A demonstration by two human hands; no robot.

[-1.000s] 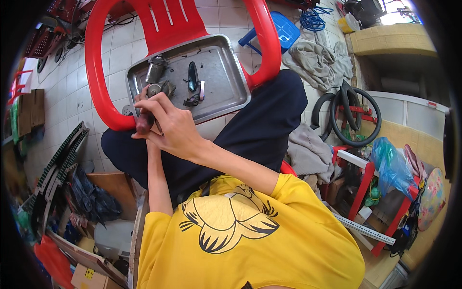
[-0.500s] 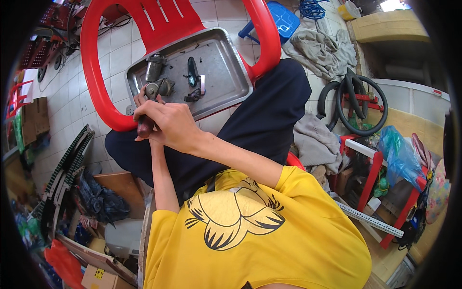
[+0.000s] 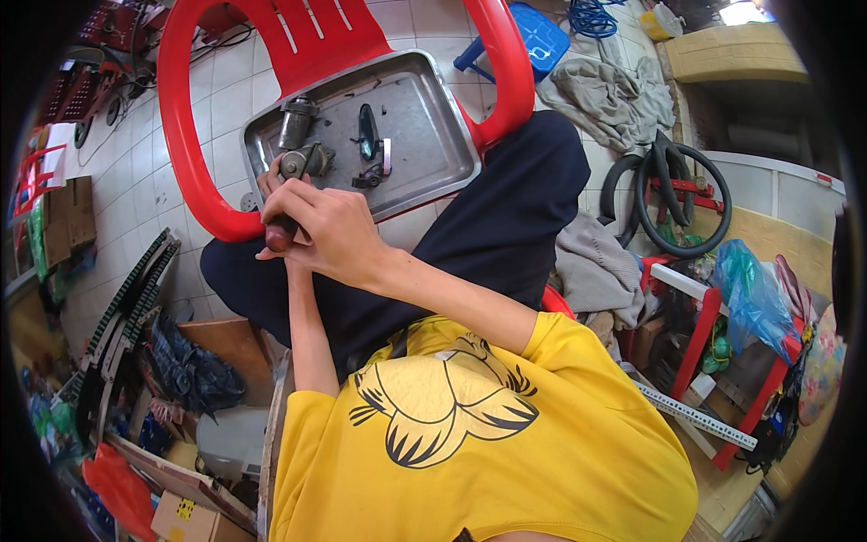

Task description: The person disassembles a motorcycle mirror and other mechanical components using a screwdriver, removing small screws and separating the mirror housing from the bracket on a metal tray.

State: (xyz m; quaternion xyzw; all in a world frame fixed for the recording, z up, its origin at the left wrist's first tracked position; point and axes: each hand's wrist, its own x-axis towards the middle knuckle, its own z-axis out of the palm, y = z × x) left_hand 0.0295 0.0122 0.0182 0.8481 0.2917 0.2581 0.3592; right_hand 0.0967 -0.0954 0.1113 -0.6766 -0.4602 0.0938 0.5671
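Observation:
My right hand [image 3: 330, 228] is closed around the dark red-brown handle of what looks like a screwdriver [image 3: 281, 236]; its shaft is hidden. Beyond it, a grey metal machine part [image 3: 302, 163] with a round cap and a cylindrical body rests over the left side of a metal tray [image 3: 417, 191]. The fingers of my left hand [image 3: 272, 177] curl against the near end of that part, while the rest of this hand is hidden under the right one. In the tray also lie a dark glossy elongated piece [image 3: 368, 128], a small black fitting [image 3: 368, 176] and several tiny bits.
The tray sits on a red plastic chair [image 3: 501, 68] in front of my legs. To the right are a blue stool [image 3: 537, 41], a grey cloth [image 3: 603, 99] and black rubber tubes [image 3: 684, 203]. Clutter and a cardboard box [image 3: 194, 519] line the left side.
The whole view has shifted slightly. Both hands keep their grip near the metal part, and the handle in my right hand shows at a slightly different angle.

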